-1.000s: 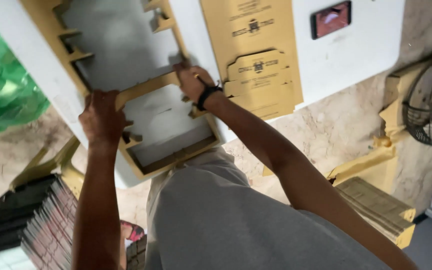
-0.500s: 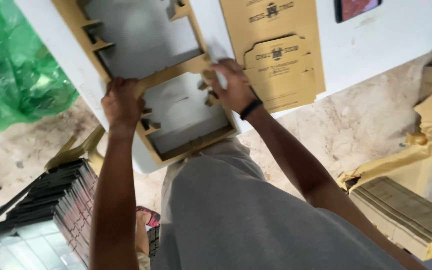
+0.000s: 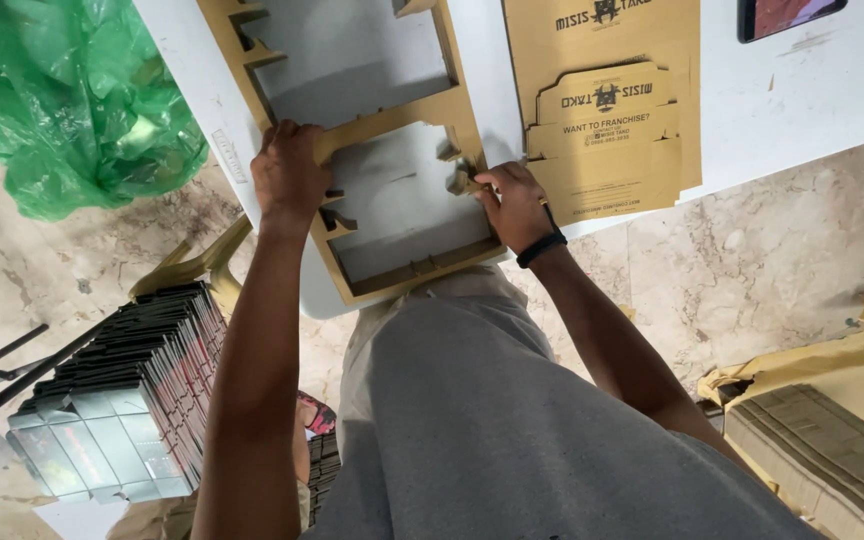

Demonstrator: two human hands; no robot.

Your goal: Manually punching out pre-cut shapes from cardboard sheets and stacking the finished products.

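A brown cardboard frame with cut-out windows (image 3: 422, 110) lies on a white table (image 3: 802, 100). My left hand (image 3: 287, 175) grips the frame's left bar, fingers curled over its edge. My right hand (image 3: 514, 205), with a black band at the wrist, pinches a small tab on the frame's right bar. Beside the frame, to the right, lies a stack of flat printed cardboard box blanks (image 3: 607, 120).
A green plastic bag (image 3: 62, 100) sits on the marble floor at left. A stack of dark flat sheets (image 3: 132, 390) stands lower left. Folded cardboard (image 3: 822, 460) lies lower right. A phone (image 3: 787, 15) rests on the table's far side.
The view has shifted, so table and frame sit higher and more to the right. My right hand has slid down the frame's right bar to the tab. My left hand keeps its grip.
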